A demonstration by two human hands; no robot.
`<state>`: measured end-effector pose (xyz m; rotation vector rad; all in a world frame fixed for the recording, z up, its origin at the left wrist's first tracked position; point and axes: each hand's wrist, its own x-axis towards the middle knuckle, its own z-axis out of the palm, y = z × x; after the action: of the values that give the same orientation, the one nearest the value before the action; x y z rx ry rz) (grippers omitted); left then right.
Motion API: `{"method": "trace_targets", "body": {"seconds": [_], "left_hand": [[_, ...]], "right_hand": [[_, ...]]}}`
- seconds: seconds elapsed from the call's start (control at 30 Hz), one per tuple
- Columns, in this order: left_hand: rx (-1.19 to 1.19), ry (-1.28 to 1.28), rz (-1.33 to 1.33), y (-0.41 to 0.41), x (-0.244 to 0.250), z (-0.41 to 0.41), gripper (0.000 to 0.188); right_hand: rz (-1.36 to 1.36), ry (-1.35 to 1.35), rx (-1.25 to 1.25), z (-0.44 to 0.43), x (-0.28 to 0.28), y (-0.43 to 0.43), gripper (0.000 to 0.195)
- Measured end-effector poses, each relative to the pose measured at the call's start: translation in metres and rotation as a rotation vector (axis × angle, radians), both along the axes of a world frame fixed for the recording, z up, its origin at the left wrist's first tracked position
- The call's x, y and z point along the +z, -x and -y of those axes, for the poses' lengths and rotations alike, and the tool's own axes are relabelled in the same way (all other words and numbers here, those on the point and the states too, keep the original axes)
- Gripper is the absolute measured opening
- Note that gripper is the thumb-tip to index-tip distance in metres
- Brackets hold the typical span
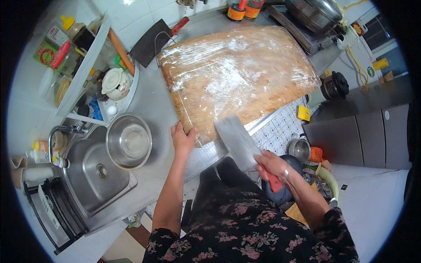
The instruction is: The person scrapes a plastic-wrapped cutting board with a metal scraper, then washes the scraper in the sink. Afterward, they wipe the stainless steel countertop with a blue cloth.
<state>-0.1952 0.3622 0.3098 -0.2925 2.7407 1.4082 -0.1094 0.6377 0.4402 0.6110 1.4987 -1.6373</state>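
Observation:
A large wooden board (260, 82), streaked with white powder, lies on the metal counter. My left hand (184, 138) holds the board's near left corner, with the thumb on top. In my right hand (271, 166) is the red handle of a wide-bladed cleaver (237, 141). Its blade is slightly blurred, and the far end overlaps the board's near edge. Powder lies thickest at the board's middle and upper left. A second broad dark blade with a red handle (180, 26) rests beyond the far left corner, against the wall.
Left of the board, a steel bowl (113, 141) sits at the edge of the sink (88, 184). A corner shelf (126, 98) holds a lidded pot and an egg. Jars (236, 12) and a stove with a covered wok (315, 14) stand beyond the board. A steel pot (298, 150) is at lower right.

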Motion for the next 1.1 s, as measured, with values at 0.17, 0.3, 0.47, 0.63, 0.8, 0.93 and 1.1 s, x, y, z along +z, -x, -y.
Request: {"method": "trace_targets", "body": {"seconds": [0.17, 0.3, 0.47, 0.63, 0.8, 0.93, 1.1], "left_hand": [[-0.025, -0.012, -0.033, 0.002, 0.01, -0.017, 0.047], [0.062, 0.008, 0.01, -0.003, -0.001, 0.0, 0.043], [0.033, 0.037, -0.044, 0.0, 0.002, -0.01, 0.039], [-0.028, 0.082, -0.064, 0.0, -0.001, -0.007, 0.034], [0.18, 0.183, -0.169, 0.012, -0.006, -0.016, 0.044], [0.345, 0.195, -0.188, 0.055, 0.003, -0.035, 0.065], [0.532, 0.117, -0.116, 0.059, 0.008, -0.051, 0.084]], "right_hand": [[-0.182, 0.04, -0.127, 0.023, -0.02, 0.069, 0.017], [-0.038, -0.002, -0.072, -0.012, -0.002, 0.002, 0.017], [-0.165, -0.142, -0.039, -0.029, -0.014, 0.043, 0.022], [-0.24, -0.004, -0.014, -0.036, -0.013, 0.111, 0.025], [-0.391, -0.244, -0.215, -0.146, -0.02, 0.115, 0.016], [-0.723, -0.424, -0.282, -0.273, -0.049, 0.18, 0.014], [-0.997, -0.711, -0.006, -0.392, -0.081, 0.262, 0.043]]}}
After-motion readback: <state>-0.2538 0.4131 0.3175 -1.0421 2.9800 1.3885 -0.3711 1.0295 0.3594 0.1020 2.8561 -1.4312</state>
